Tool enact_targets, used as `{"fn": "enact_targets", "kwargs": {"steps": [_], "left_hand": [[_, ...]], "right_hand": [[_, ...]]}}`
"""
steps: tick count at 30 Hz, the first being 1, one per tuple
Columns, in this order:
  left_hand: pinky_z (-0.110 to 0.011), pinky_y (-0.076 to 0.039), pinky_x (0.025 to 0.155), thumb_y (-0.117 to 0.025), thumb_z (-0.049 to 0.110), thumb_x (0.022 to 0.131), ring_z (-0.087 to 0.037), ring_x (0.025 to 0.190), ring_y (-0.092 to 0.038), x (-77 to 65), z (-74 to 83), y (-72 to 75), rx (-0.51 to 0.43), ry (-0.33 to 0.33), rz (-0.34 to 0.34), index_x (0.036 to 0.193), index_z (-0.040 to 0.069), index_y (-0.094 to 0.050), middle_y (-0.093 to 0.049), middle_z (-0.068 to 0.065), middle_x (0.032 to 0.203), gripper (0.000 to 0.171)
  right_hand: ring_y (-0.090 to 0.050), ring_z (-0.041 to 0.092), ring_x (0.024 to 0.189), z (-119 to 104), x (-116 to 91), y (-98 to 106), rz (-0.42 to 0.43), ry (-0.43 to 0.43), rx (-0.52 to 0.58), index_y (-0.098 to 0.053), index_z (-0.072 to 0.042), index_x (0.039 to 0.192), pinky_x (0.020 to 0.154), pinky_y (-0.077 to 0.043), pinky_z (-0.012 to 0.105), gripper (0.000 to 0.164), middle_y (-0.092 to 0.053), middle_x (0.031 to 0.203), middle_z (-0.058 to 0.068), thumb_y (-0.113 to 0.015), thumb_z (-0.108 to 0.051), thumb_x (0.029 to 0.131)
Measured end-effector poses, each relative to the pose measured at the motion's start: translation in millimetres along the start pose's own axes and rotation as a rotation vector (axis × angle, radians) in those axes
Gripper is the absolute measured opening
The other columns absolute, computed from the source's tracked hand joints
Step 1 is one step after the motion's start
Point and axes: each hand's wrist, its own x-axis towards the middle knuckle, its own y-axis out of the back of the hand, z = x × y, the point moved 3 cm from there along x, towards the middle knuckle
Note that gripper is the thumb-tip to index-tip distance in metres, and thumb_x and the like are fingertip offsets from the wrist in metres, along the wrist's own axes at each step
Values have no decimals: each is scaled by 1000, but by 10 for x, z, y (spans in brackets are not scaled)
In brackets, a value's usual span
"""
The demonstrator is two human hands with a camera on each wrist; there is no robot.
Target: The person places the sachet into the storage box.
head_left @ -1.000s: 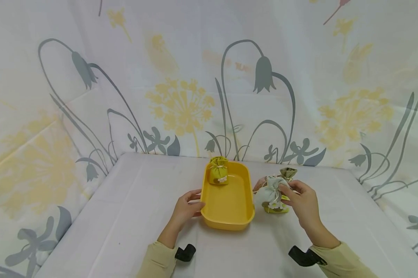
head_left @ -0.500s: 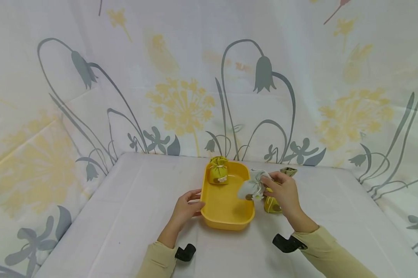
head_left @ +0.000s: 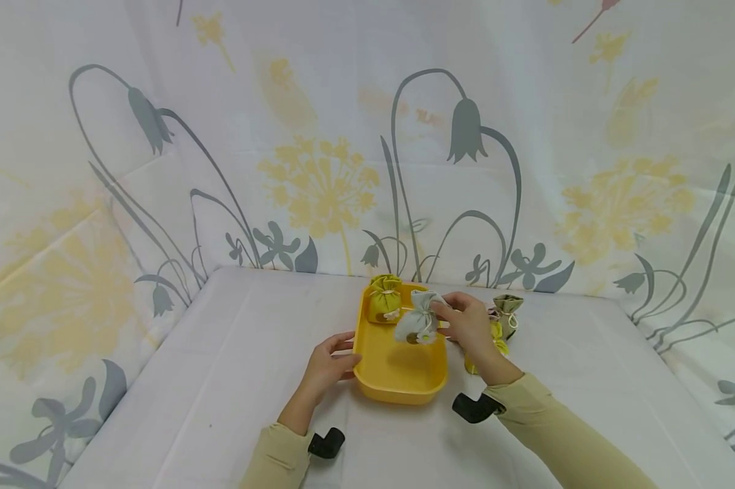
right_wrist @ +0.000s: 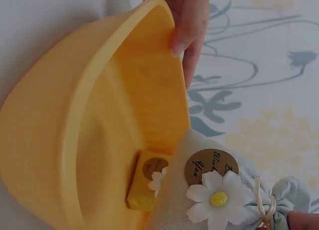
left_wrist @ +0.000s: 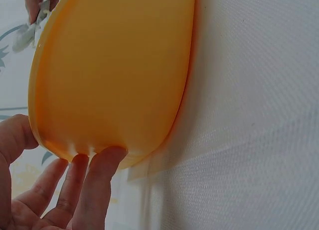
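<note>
Over the right half of a yellow plastic basin (head_left: 398, 373) hangs a pale grey-blue drawstring pouch (head_left: 418, 322). My right hand (head_left: 471, 331) pinches this pouch at its tied neck. In the right wrist view, a white fabric flower (right_wrist: 218, 198) and a round brown label (right_wrist: 212, 165) decorate its front. My left hand (head_left: 329, 365) grips the basin's left side, thumb at the rim and fingers (left_wrist: 98, 175) against the outer wall. A yellow-green drawstring pouch (head_left: 384, 299) stands inside the basin at the back left corner.
Right of the basin, partly hidden behind my right hand, stand an olive-brown pouch (head_left: 508, 314) and a yellow pouch (head_left: 473, 363). A white cloth covers the table (head_left: 239, 326). Flower-printed fabric (head_left: 343, 102) hangs along the back and sides.
My right hand has carried the grey-blue pouch leftward from the group of pouches to above the basin. My left hand has stayed at the basin's left side.
</note>
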Motion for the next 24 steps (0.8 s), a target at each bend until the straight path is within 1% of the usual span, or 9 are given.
{"fn": "enact_targets", "kwargs": {"steps": [2, 4, 9, 12, 17, 19, 24], "left_hand": [[-40, -54, 76, -62, 4, 86, -30, 99, -60, -20, 22, -4, -2, 1, 1, 132, -5, -47, -51, -26, 122, 49], [-39, -55, 76, -62, 4, 86, -30, 99, -60, -30, 28, -3, -10, -1, -1, 132, -4, -47, -51, -26, 122, 49], [-39, -55, 76, -62, 4, 86, -30, 99, -60, -29, 11, 4, -27, -7, -14, 132, -5, -46, -50, -27, 123, 49], [-39, -55, 76, -61, 4, 86, -31, 100, -60, -17, -1, 12, -30, -4, -17, 132, -5, -45, -49, -27, 123, 50], [-37, -55, 74, -62, 4, 86, -32, 101, -59, 18, -27, 19, -26, -5, -12, 132, -5, -46, -50, -26, 123, 50], [-36, -56, 72, -63, 4, 85, -31, 100, -60, 52, -70, 19, -28, -5, -9, 132, -3, -47, -51, -25, 123, 49], [-35, -56, 70, -64, 5, 85, -28, 99, -61, 195, -288, 20, -32, -14, 8, 131, 0, -50, -54, -20, 120, 49]], "right_hand": [[-64, 23, 87, -9, 32, -54, -12, 3, 7, -61, 3, 102, 70, -56, 39, 25, -62, 98, 14, -63, -18, 89], [-64, 25, 88, -16, 65, -108, -24, 4, 19, -61, 3, 101, 72, -55, 41, 24, -62, 97, 13, -63, -18, 89], [-65, 24, 84, -26, 151, -249, -33, -17, 60, -61, 2, 96, 71, -55, 43, 19, -60, 90, 10, -64, -15, 88], [-65, 26, 83, -41, 198, -343, -42, -30, 52, -60, 2, 94, 70, -56, 43, 18, -60, 90, 11, -65, -14, 88], [-65, 30, 85, -59, 273, -481, -59, -45, 28, -60, 2, 94, 72, -55, 45, 18, -60, 92, 13, -65, -14, 87], [-65, 30, 83, -49, 302, -524, -65, -51, 35, -61, 3, 95, 72, -55, 47, 18, -61, 92, 13, -65, -13, 86], [-65, 30, 81, -1, 353, -609, -85, -78, 34, -62, 4, 98, 71, -55, 48, 20, -61, 91, 13, -65, -12, 86]]}}
